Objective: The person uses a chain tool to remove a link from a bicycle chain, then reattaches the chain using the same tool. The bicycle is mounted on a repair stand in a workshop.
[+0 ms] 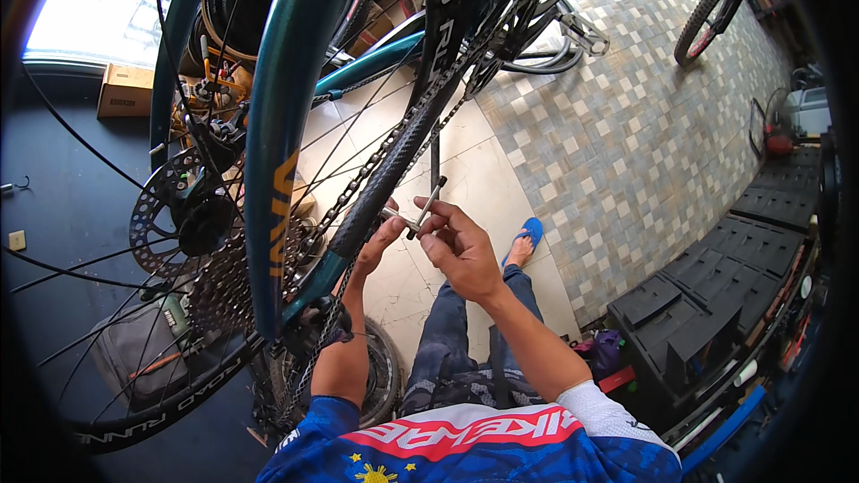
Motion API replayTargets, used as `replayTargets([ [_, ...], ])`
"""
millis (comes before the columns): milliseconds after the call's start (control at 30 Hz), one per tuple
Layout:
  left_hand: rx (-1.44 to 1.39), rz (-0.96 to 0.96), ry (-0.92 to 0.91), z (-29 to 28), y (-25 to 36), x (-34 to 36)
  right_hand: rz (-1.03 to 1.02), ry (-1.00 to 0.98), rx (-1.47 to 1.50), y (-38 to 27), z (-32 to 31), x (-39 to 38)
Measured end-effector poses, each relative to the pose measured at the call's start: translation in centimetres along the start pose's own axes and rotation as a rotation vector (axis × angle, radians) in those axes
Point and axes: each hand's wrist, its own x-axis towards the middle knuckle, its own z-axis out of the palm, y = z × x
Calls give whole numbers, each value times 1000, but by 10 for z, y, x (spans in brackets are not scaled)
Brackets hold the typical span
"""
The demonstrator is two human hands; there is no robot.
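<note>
My left hand [380, 240] and my right hand [461, 255] meet just right of a teal bicycle's chainstay [380, 183], which has a black textured cover. Between them is a small silver T-handled tool [430, 204] with black ends. The fingers of my right hand pinch it near its crossbar; those of my left close on its other end, partly hidden. The chain [358, 183] runs along the chainstay, and a length [309, 367] hangs below the rear derailleur. To the left are the cassette [219, 291] and the brake disc [170, 210] of the rear wheel.
The teal seatstay [291, 107] rises close in front at left. A grey bag [143, 353] and a cardboard box [125, 89] lie beyond the wheel. Black storage bins [707, 304] line the right side. Another bicycle wheel [707, 18] stands on the tiled floor [617, 143].
</note>
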Motion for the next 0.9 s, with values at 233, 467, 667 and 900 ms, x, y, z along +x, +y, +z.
replayTargets([
  [233, 115, 43, -42, -4, 0, 2, -433, -34, -438, 0, 3, -4],
  [467, 66, 128, -73, -3, -6, 7, -55, 67, -478, 2, 0, -3],
  [667, -58, 143, -137, -2, -10, 9, -263, 13, -229, -3, 4, -8],
  [900, -197, 263, -94, 2, -34, 14, -496, 67, -606, -1, 8, -1],
])
